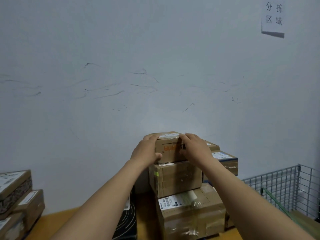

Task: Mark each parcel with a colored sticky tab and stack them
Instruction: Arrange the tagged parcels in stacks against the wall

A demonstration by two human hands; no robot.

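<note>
A small brown parcel (pixel 170 149) with orange print sits on top of a stack against the wall. My left hand (pixel 146 152) grips its left side and my right hand (pixel 195 148) grips its right side. Beneath it is a middle brown parcel (pixel 178 177) with a green sticky tab (pixel 156 174) on its left edge. At the bottom lies a larger taped parcel (pixel 192 215) with a white label. No tab shows on the top parcel; my hands hide parts of it.
More parcels (pixel 225 158) stand behind the stack at right. Several parcels (pixel 17 200) are piled at the left edge. A wire basket (pixel 285 186) is at the right. A dark bag (pixel 127 220) lies on the orange table (pixel 57 220).
</note>
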